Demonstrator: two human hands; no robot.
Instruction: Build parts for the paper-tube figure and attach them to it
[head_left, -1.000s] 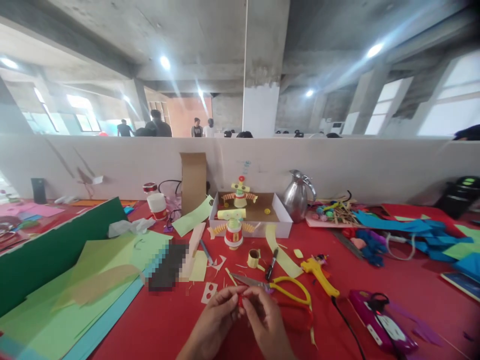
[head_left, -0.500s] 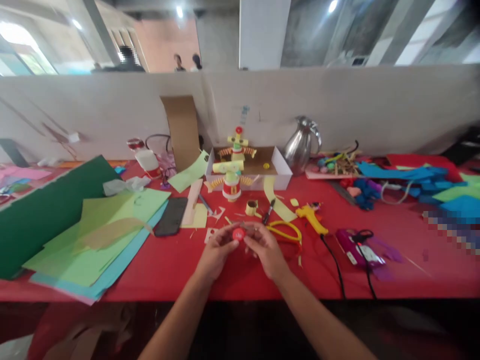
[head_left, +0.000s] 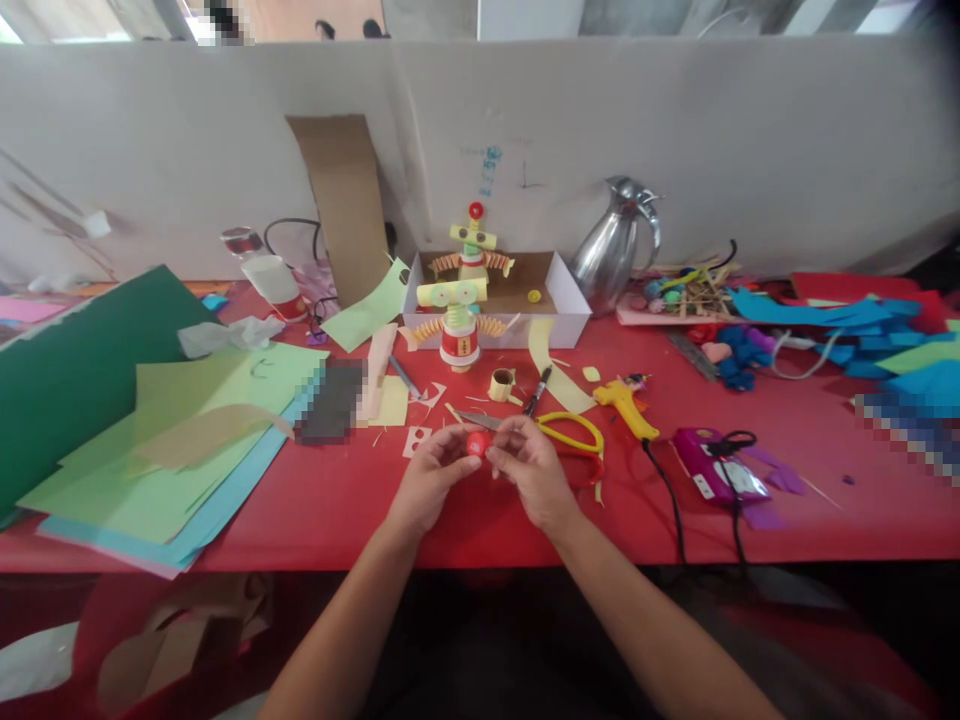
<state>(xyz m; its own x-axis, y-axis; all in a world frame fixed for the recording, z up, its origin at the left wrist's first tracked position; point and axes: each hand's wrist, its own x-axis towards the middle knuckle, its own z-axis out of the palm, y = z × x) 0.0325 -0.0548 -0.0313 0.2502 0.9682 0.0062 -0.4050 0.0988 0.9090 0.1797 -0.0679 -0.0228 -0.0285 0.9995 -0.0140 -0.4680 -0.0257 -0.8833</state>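
Small red round piece [head_left: 478,443] pinched between both hands, just above the red table [head_left: 825,520] near its front edge. Left hand [head_left: 431,478] closing on it from the left, thumb and forefinger narrow around its side; right hand [head_left: 531,470] meeting it from the right, fingertips [head_left: 496,452] touching its edge. No clear long axis (round, face toward the camera). Both equally near. Forearms angling in from below, wrists low, palms turned inward. Yellow scissors [head_left: 570,436] lying just behind the right hand.

wall: grey partition [head_left: 750,150] | table: red cloth [head_left: 825,510] | light: daylight
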